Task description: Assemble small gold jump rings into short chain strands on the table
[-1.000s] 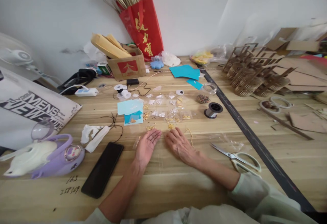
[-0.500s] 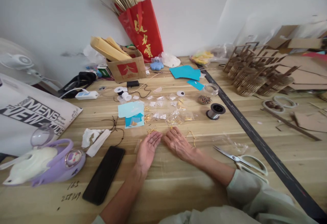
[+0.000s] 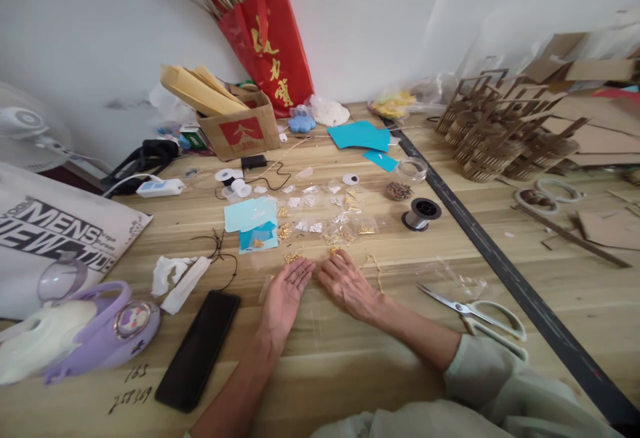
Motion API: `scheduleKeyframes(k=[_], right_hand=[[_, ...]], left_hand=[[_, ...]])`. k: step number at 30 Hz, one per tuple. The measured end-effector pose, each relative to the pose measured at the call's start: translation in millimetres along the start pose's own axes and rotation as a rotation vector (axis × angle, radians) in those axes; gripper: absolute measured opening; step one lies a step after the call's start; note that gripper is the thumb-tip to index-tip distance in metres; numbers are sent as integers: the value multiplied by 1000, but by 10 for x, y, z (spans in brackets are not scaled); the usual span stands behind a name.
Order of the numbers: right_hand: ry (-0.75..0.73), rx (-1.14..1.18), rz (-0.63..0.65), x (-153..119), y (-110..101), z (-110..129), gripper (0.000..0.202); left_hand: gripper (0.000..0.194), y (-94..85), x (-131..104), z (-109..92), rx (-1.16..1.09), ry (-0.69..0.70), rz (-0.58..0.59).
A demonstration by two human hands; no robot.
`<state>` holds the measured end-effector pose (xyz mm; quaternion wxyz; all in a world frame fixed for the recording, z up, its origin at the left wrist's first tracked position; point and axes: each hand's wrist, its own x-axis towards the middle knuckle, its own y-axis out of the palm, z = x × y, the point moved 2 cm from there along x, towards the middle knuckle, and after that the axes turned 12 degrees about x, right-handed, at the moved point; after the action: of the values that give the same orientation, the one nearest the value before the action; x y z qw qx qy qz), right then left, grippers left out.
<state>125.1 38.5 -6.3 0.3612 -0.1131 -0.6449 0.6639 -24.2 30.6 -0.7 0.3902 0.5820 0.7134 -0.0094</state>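
My left hand lies palm up on the wooden table, fingers stretched, with a few tiny dark bits on the fingers that are too small to name. Close beside it, my right hand is palm down with its fingers curled together; what they hold, if anything, is hidden. Small gold pieces lie just beyond my left fingertips. Little clear bags of gold pieces and silver pieces spread out beyond both hands. A gold chain rests right of my right hand.
Scissors and a wire spool are at the right. A black phone and a purple and white object lie left. Blue sheets, a cardboard box, a red bag and woven baskets stand farther back.
The view has shifted slightly, so things at the left sit a little farther left. Both hands keep nearly the same place and pose.
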Motion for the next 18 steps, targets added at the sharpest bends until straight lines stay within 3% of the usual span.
scheduleKeyframes(k=[4, 8, 12, 18], right_hand=[[-55, 66, -115, -2, -57, 61, 14], [-251, 232, -252, -16, -108, 220, 12], [-400, 330, -250, -49, -103, 343, 26], [-455, 363, -220, -87, -95, 350, 29]], left_hand=[[32, 12, -20, -20, 2, -6, -5], [32, 14, -45, -57, -12, 11, 38], [31, -6, -42, -71, -19, 13, 60], [40, -32, -18, -39, 0, 55, 103]])
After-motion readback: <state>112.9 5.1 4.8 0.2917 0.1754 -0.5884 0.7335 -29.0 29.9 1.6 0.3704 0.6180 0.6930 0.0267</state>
